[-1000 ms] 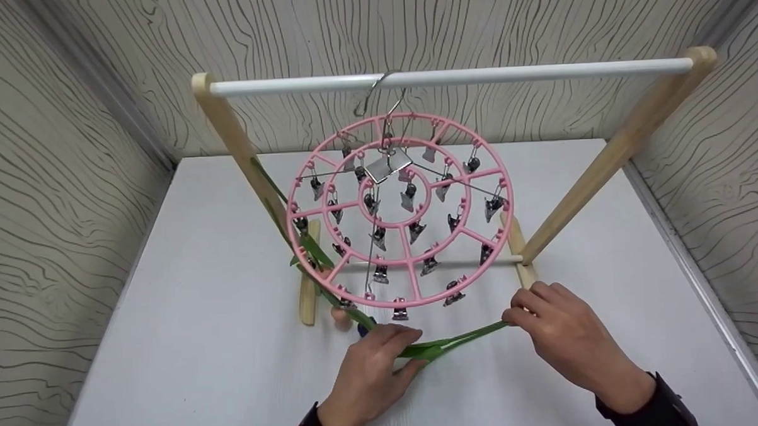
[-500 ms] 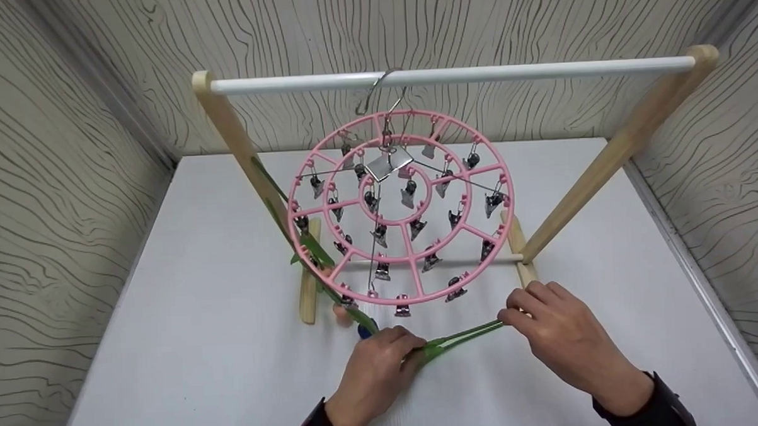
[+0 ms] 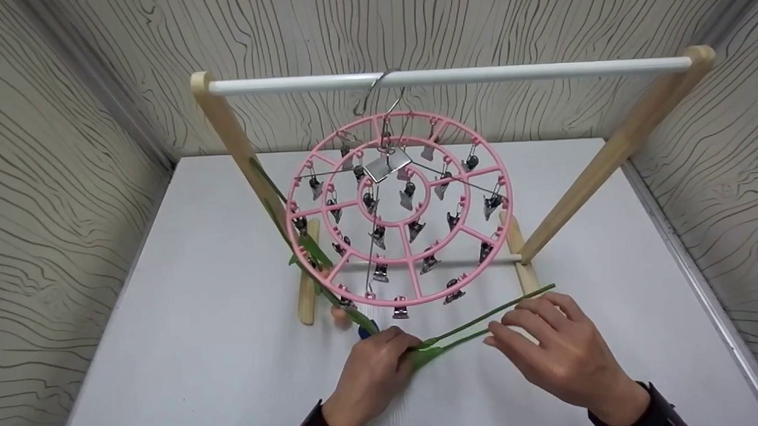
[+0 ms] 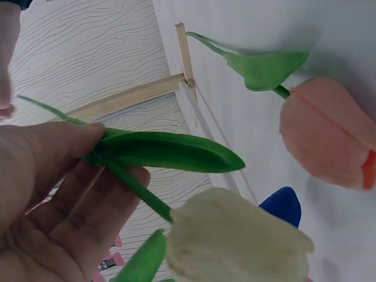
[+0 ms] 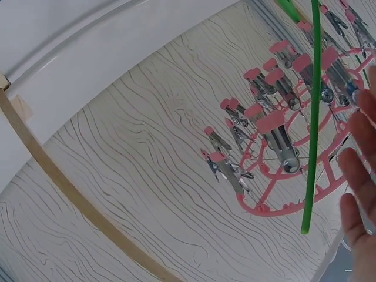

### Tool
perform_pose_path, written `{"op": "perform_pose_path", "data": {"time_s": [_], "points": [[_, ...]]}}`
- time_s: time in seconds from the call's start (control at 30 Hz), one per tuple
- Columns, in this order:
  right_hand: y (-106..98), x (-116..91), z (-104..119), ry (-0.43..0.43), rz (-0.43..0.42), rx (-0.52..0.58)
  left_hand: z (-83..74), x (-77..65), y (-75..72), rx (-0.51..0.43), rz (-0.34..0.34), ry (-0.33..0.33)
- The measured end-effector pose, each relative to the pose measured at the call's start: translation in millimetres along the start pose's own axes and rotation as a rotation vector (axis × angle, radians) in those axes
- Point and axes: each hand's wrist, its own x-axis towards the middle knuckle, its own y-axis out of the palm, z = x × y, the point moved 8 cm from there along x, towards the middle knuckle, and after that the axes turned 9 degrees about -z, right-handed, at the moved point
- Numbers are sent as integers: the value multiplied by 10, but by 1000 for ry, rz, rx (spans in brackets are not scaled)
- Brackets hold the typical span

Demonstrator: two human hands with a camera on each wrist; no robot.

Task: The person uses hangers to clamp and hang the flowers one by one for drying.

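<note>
My left hand (image 3: 378,374) pinches an artificial white tulip (image 4: 238,238) by its stem and green leaf (image 4: 176,151), between thumb and fingers. In the head view that bloom is hidden by the hand. Two thin green stems (image 3: 477,320) run rightward from the left hand. My right hand (image 3: 566,351) is beside their far ends, fingers apart and loosely bent. In the right wrist view, one stem (image 5: 314,135) hangs with its end free, clear of the fingers (image 5: 358,176). A peach tulip (image 4: 326,135) lies on the table, with a blue petal (image 4: 285,205) partly hidden behind the white bloom.
A pink round clip hanger (image 3: 412,262) with several metal clips hangs from the white bar (image 3: 475,74) of a wooden rack, above and beyond the hands. Rack legs (image 3: 595,174) stand on both sides. More green stems and leaves (image 3: 317,250) lie by the left leg.
My right hand has loosened its grip on the stem ends and shifted slightly; the stems have spread apart, one end now showing beyond the hand. My left hand keeps its hold.
</note>
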Motion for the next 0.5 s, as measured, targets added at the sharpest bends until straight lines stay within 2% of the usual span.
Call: {"op": "perform_pose_path", "data": {"time_s": [0.07,0.1,0.27,0.37,0.5], "points": [[-55,20,86,-28,-74,59,15,-17,-26,-24,-13,-5],[-64,19,122,-37,-83,84,22,-25,-38,-39,-19,-9],[20,-67,207,-46,-48,171,34,-80,-100,-141,-69,3],[130,-142,172,6,-12,197,26,-121,-147,-209,-117,30],[278,-212,83,153,33,238,6,-167,-216,-265,-195,78]]}}
